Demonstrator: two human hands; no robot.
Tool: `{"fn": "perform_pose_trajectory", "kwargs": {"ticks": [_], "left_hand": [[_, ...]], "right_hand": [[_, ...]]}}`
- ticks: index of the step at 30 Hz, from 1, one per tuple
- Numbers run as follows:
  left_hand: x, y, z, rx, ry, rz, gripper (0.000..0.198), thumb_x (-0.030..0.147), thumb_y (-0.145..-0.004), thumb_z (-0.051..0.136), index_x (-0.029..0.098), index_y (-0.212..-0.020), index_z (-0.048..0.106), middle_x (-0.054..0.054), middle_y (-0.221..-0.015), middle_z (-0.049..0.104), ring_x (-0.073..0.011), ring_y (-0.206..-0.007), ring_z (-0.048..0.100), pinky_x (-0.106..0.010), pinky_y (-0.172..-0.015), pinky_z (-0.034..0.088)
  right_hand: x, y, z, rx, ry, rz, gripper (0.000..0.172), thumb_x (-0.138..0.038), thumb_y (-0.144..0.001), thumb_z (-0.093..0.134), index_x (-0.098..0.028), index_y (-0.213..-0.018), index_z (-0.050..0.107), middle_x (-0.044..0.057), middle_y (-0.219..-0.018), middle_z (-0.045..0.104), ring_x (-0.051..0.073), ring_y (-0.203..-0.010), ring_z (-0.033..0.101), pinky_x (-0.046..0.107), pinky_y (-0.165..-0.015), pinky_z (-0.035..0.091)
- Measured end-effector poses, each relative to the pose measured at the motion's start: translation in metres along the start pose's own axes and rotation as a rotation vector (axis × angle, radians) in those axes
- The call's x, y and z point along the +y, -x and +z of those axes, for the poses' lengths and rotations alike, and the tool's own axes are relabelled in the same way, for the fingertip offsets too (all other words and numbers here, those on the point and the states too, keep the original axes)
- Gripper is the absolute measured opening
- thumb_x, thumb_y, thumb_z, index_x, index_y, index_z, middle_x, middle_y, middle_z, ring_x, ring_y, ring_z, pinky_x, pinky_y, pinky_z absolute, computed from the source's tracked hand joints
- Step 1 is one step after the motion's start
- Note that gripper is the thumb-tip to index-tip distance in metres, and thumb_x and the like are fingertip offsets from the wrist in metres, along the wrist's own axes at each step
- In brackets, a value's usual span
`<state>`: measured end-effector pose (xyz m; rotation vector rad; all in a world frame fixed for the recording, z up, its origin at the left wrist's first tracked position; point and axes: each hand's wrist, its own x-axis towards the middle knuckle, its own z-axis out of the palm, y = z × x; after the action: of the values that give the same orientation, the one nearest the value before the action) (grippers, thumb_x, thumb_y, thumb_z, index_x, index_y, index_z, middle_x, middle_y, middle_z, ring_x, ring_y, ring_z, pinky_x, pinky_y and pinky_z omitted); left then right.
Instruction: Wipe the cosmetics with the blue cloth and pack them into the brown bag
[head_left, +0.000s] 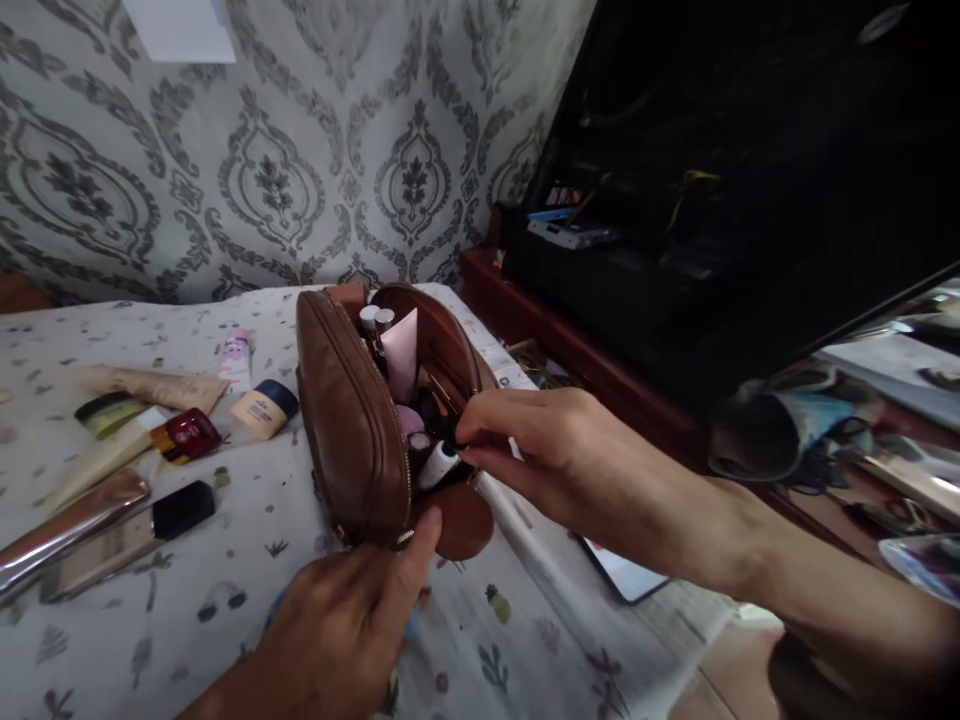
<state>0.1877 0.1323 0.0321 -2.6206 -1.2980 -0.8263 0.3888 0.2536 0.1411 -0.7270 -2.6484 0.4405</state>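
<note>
A brown leather makeup bag [346, 430] stands unzipped on the bed, packed with cosmetics. Inside it are a pale pink tube [401, 355], two silver-topped containers and several darker items. My right hand [540, 440] reaches in from the right, thumb and fingers pinched at the dark end of a small white tube [437, 465]. At the bag's near corner is my left hand [345, 620], its thumb against the brown leather flap [465, 522] and its other fingers curled, partly hidden. Something blue shows beneath this hand; I cannot make out what it is.
Left of the bag lie a cream jar [264, 408], dark red bottle [186, 436], beige tube [154, 385], pink-white tube [236, 358] and foundation bottle [127, 535]. A patterned wall stands behind. Right are a dark wooden ledge [570, 340], a large black screen [720, 180] and clutter.
</note>
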Motion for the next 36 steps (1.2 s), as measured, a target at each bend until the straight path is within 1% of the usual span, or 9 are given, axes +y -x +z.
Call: {"fn": "perform_pose_trajectory", "kwargs": {"ticks": [6, 10, 13, 16, 19, 22, 27, 31, 36], "left_hand": [[-0.001, 0.003, 0.002, 0.006, -0.019, 0.005, 0.064, 0.003, -0.092, 0.036, 0.004, -0.155, 0.023, -0.002, -0.075, 0.071, -0.0154, -0.058, 0.067, -0.027, -0.050, 0.056], [-0.001, 0.002, 0.002, 0.010, -0.022, -0.006, 0.064, 0.002, -0.092, 0.036, 0.004, -0.154, 0.022, -0.002, -0.075, 0.071, -0.0155, -0.058, 0.067, -0.027, -0.051, 0.056], [0.000, 0.001, 0.002, 0.016, -0.036, -0.021, 0.065, 0.004, -0.092, 0.037, 0.005, -0.155, 0.020, 0.000, -0.071, 0.070, -0.0169, -0.054, 0.067, -0.028, -0.047, 0.055], [0.001, 0.000, 0.001, 0.010, -0.035, -0.039, 0.068, 0.007, -0.093, 0.037, 0.007, -0.157, 0.014, -0.002, -0.074, 0.073, -0.0181, -0.056, 0.069, -0.029, -0.047, 0.056], [0.002, -0.002, -0.003, -0.012, -0.016, -0.057, 0.072, 0.009, -0.092, 0.040, 0.010, -0.158, 0.011, -0.003, -0.079, 0.075, -0.0185, -0.061, 0.071, -0.028, -0.051, 0.057], [0.002, -0.003, -0.010, -0.065, 0.007, -0.084, 0.073, 0.010, -0.090, 0.044, 0.013, -0.157, 0.014, -0.002, -0.080, 0.076, -0.0190, -0.064, 0.073, -0.027, -0.054, 0.058], [0.003, 0.000, -0.015, -0.111, 0.022, -0.116, 0.069, 0.012, -0.090, 0.045, 0.013, -0.154, 0.018, -0.001, -0.080, 0.075, -0.0205, -0.064, 0.073, -0.030, -0.055, 0.058], [0.006, 0.002, -0.017, -0.107, 0.001, -0.131, 0.068, 0.015, -0.093, 0.044, 0.014, -0.155, 0.015, -0.002, -0.081, 0.075, -0.0207, -0.066, 0.073, -0.030, -0.058, 0.059], [0.009, 0.006, -0.021, -0.129, -0.025, -0.161, 0.065, 0.020, -0.097, 0.042, 0.017, -0.156, 0.016, -0.005, -0.091, 0.077, -0.0207, -0.074, 0.074, -0.030, -0.061, 0.059]], "right_hand": [[0.000, -0.003, 0.000, -0.018, 0.035, 0.006, 0.013, -0.014, -0.094, 0.054, -0.019, -0.084, 0.060, 0.000, -0.075, 0.064, 0.011, -0.064, 0.056, 0.024, -0.059, 0.036], [0.001, 0.001, -0.001, -0.003, 0.030, 0.022, 0.009, -0.015, -0.092, 0.059, -0.019, -0.086, 0.064, 0.000, -0.074, 0.066, 0.011, -0.064, 0.058, 0.023, -0.059, 0.037], [0.003, 0.005, 0.000, 0.032, 0.016, 0.040, 0.007, -0.017, -0.091, 0.062, -0.019, -0.092, 0.068, 0.001, -0.077, 0.070, 0.012, -0.066, 0.061, 0.023, -0.061, 0.041], [0.001, 0.009, 0.000, 0.067, -0.017, 0.049, 0.011, -0.017, -0.091, 0.063, -0.020, -0.098, 0.070, 0.001, -0.081, 0.073, 0.012, -0.068, 0.065, 0.023, -0.063, 0.045], [-0.004, 0.015, 0.001, 0.111, -0.038, 0.056, 0.014, -0.016, -0.092, 0.061, -0.020, -0.100, 0.071, 0.003, -0.086, 0.075, 0.014, -0.073, 0.068, 0.024, -0.066, 0.049], [-0.010, 0.024, 0.002, 0.156, -0.040, 0.060, 0.016, -0.016, -0.093, 0.058, -0.020, -0.100, 0.072, 0.004, -0.089, 0.076, 0.015, -0.077, 0.070, 0.025, -0.069, 0.051], [-0.019, 0.035, 0.005, 0.170, -0.039, 0.053, 0.016, -0.017, -0.095, 0.056, -0.018, -0.098, 0.072, 0.005, -0.087, 0.074, 0.015, -0.076, 0.069, 0.025, -0.068, 0.051], [-0.024, 0.024, 0.009, 0.163, 0.056, 0.012, 0.017, -0.017, -0.097, 0.055, -0.017, -0.100, 0.072, 0.007, -0.093, 0.071, 0.017, -0.081, 0.067, 0.028, -0.072, 0.053], [-0.025, -0.002, 0.020, 0.099, 0.217, -0.121, 0.025, -0.013, -0.095, 0.056, -0.014, -0.115, 0.071, 0.014, -0.113, 0.066, 0.025, -0.109, 0.061, 0.038, -0.093, 0.053]]}}
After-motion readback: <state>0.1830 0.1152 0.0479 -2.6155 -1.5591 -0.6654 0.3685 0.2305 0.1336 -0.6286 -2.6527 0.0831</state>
